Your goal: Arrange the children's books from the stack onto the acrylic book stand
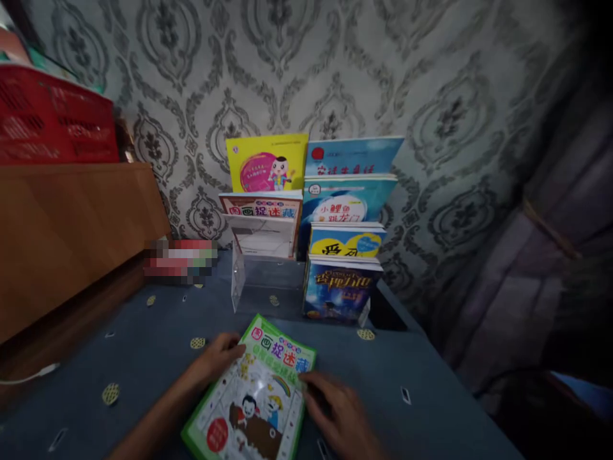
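A green-bordered children's picture book [261, 396] with cartoon figures and a rainbow on its cover lies tilted in front of me, low over the tabletop. My left hand [218, 361] grips its upper left edge, the thumb on the border and the other fingers partly hidden. At the right edge, my right hand [338, 409] pinches the book between thumb and fingers. Just beyond stands a clear tiered book rack [272, 284]. Its left side carries a yellow book [265, 163] and a brown-and-white book [263, 233]; its right side carries several bluish books, a dark blue one [338, 291] in front.
A wooden cabinet [71, 236] with a red plastic basket [57, 118] on it stands at the left. A blurred-out red item [179, 259] lies near the wall. A white cable [33, 375] reaches in from the left. Curtains [522, 275] hang at the right.
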`<state>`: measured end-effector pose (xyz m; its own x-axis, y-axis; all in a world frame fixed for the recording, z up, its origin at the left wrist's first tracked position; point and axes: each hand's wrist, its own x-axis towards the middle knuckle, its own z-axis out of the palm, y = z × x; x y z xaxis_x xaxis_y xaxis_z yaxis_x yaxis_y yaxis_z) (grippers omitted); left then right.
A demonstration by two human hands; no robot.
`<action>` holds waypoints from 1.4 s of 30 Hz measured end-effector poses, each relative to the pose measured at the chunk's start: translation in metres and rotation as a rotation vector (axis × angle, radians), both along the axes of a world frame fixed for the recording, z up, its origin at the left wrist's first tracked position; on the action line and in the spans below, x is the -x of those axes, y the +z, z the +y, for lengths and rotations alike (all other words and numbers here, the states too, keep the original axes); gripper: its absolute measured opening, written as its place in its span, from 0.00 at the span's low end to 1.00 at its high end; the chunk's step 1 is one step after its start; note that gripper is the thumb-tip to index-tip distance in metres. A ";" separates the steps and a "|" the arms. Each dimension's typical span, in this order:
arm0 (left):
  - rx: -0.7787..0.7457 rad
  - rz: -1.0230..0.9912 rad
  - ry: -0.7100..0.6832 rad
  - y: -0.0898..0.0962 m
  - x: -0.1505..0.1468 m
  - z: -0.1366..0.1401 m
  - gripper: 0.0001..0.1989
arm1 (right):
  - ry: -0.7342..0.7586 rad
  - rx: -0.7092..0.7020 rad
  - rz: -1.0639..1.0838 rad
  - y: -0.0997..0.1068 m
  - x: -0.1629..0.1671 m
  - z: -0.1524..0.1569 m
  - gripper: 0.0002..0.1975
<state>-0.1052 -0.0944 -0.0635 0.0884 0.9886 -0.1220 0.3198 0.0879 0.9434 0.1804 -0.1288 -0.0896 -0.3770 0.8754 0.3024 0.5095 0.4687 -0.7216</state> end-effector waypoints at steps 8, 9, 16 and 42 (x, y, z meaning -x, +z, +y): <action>0.188 -0.652 0.048 0.022 -0.001 -0.014 0.23 | -0.189 0.093 0.251 -0.029 0.007 0.015 0.35; 0.172 -0.683 0.055 0.027 -0.002 -0.016 0.22 | -0.199 0.152 0.293 -0.027 0.009 0.016 0.38; 0.133 -0.758 0.041 0.038 -0.002 -0.020 0.23 | 0.178 0.775 0.521 0.002 0.032 0.012 0.36; -0.282 -0.167 0.010 0.070 0.025 -0.016 0.15 | -0.049 -0.072 0.009 0.072 0.029 0.024 0.17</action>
